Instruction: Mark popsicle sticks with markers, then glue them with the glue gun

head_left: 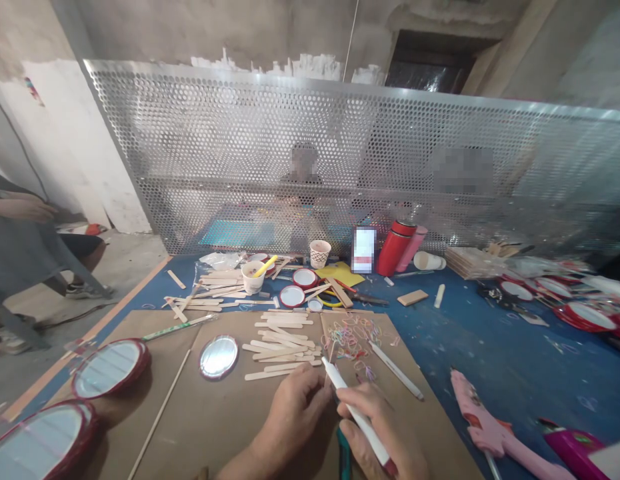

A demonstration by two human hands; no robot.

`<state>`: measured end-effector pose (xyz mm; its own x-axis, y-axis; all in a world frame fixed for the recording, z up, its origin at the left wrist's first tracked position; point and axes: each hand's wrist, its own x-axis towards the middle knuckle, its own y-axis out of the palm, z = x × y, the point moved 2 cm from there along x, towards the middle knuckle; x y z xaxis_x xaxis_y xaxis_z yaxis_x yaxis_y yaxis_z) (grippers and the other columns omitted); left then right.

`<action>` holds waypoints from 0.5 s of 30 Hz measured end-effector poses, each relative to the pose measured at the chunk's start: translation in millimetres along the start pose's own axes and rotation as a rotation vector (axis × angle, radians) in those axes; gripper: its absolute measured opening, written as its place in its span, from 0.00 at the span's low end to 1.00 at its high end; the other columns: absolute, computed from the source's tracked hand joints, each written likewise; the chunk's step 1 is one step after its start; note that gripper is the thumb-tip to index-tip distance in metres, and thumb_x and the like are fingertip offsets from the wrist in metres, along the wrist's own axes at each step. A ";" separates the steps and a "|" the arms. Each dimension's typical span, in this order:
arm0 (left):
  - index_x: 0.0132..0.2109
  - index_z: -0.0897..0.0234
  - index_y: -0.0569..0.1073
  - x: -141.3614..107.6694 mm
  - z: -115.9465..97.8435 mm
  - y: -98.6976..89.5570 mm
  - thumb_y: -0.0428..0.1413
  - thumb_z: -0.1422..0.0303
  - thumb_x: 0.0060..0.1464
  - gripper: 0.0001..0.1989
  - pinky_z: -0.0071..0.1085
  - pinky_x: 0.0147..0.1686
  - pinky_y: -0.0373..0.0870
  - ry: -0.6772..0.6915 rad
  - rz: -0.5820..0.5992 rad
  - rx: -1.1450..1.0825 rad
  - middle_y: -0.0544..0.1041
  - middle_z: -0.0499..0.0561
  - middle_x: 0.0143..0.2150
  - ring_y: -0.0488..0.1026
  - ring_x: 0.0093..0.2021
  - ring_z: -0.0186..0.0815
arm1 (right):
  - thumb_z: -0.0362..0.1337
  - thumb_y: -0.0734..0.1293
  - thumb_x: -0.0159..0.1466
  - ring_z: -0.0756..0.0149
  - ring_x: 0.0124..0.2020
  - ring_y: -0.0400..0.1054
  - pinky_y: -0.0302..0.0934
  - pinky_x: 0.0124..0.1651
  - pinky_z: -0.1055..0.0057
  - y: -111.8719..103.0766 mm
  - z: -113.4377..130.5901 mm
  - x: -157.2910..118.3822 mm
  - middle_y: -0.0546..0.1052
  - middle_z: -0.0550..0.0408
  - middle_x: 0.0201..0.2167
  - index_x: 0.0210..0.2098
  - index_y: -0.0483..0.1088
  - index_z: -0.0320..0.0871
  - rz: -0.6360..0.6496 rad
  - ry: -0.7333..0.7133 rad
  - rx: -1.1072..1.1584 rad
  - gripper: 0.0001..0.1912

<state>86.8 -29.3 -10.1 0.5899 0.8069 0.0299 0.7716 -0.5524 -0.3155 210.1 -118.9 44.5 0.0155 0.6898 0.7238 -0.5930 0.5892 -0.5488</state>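
My right hand (383, 420) is closed around a thick white pen-shaped tool (357, 413) with a narrow tip and a dark red end. Its tip points forward, beside the fingertips of my left hand (297, 407). Those left fingers are pinched together, and what they hold is too small and hidden to name. Just beyond them lie loose wooden craft sticks (283, 343). A tangle of colourful rubber bands (350, 333) sits ahead of my right hand, with a slim white pen (397, 371) beside it. Partly under my right hand is a teal-handled tool (344, 453).
Brown cardboard (190, 427) covers part of the blue table (425, 333). Round red-rimmed pieces (113, 367) lie left, a pink glue gun (490, 420) right. Paper cups (253, 277), a phone (364, 250) and a red bottle (394, 248) stand before a perforated metal screen (240, 133).
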 end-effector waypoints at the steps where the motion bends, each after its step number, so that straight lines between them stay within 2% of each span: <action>1: 0.30 0.65 0.70 -0.4 -0.9 0.3 0.50 0.60 0.60 0.15 0.29 0.39 0.62 -0.006 0.019 0.008 0.74 0.53 0.34 0.67 0.37 0.36 | 0.45 0.59 0.73 0.65 0.30 0.76 0.71 0.38 0.73 0.0 0.2 -0.1 0.79 0.54 0.30 0.46 0.72 0.47 -0.003 0.000 0.002 0.14; 5: 0.30 0.65 0.71 -2.1 -3.4 1.8 0.50 0.62 0.58 0.13 0.27 0.38 0.62 -0.019 0.046 -0.001 0.75 0.52 0.33 0.67 0.35 0.34 | 0.46 0.58 0.74 0.65 0.31 0.76 0.71 0.42 0.72 0.0 1.2 -0.6 0.78 0.54 0.29 0.45 0.72 0.46 -0.016 0.004 0.015 0.14; 10: 0.30 0.65 0.70 -2.3 2.3 3.5 0.51 0.64 0.56 0.10 0.27 0.37 0.62 -0.069 0.034 -0.049 0.75 0.51 0.31 0.67 0.34 0.34 | 0.46 0.59 0.73 0.64 0.31 0.76 0.71 0.40 0.72 -1.0 0.9 -1.0 0.78 0.54 0.28 0.45 0.73 0.46 -0.004 0.023 0.013 0.15; 15: 0.30 0.64 0.67 -1.4 6.7 4.0 0.49 0.66 0.57 0.09 0.26 0.36 0.60 -0.089 -0.019 -0.082 0.73 0.49 0.29 0.66 0.32 0.32 | 0.43 0.62 0.72 0.62 0.38 0.78 0.72 0.41 0.71 -4.4 -1.8 -2.6 0.80 0.53 0.34 0.45 0.73 0.47 -0.014 0.016 0.023 0.10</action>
<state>87.5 -31.3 -17.8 0.5540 0.8310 -0.0504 0.8016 -0.5488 -0.2370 214.2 -122.5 44.2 0.0367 0.6885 0.7243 -0.6109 0.5891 -0.5289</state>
